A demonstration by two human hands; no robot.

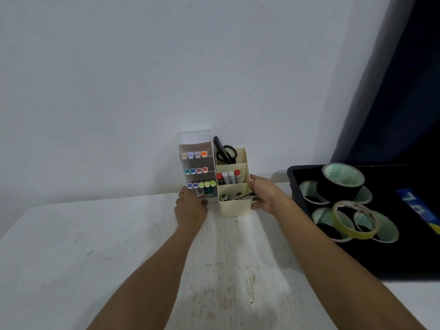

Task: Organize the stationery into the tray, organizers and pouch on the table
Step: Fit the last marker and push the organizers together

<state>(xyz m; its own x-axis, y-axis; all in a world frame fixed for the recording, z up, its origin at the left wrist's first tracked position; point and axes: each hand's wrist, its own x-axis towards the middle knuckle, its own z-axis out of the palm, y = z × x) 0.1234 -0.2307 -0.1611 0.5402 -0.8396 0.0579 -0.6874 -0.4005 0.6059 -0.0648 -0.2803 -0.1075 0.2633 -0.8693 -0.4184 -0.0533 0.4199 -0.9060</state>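
Observation:
A clear tiered organizer (195,141) with rows of coloured markers (194,154) stands against the wall. Beside it on the right is a cream organizer (235,207) holding black scissors (225,152), capped markers (228,177) and pens (237,196). My left hand (190,209) rests against the lower front of the clear organizer, fingers curled at its base. My right hand (264,195) grips the right side of the cream organizer, thumb on its rim. A black tray (297,184) at the right holds several tape rolls (342,181).
The white table (95,246) meets the wall right behind the organizers. A dark curtain (392,91) hangs at the far right above the tray. A blue item (416,206) lies in the tray's right part.

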